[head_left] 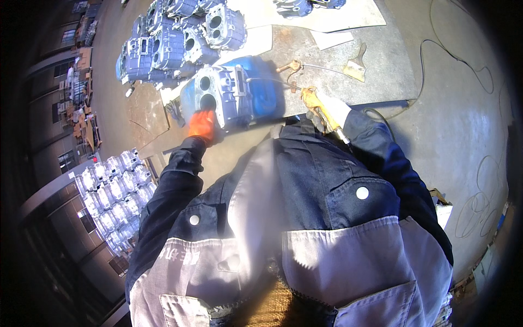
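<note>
Sunlit concrete floor [452, 131] spreads around a grey, scuffed bench [381, 71]. Nearest on the right, a small carton [443, 211] sits beside the person's sleeve, its contents hidden from this angle. Low on the left, silvery castings [117, 191] stand in close rows.

At the near edge of the bench, the left hand [202, 126] wears an orange glove and touches the front of a metal casting [234, 95] by its larger hole; its fingers sit close together, but their tips are hidden, so I cannot tell whether they grip. The right hand [320, 121] has its fingers wrapped around a yellow-handled tool [326, 111], whose thin rod points left to the casting's side.

That casting is dull blue-grey, boxy and ribbed, with two round bores, one larger than the other, on its left face; both look dark inside. It rests on a rounded blue support [264, 92]; whether this is a container holding anything, I cannot tell.

Farther along the bench lie a tan fan-shaped piece [356, 64] and a pale sheet [332, 39]. Beyond, at upper left, similar grey castings [180, 41] are crowded together, their round openings dark.
</note>
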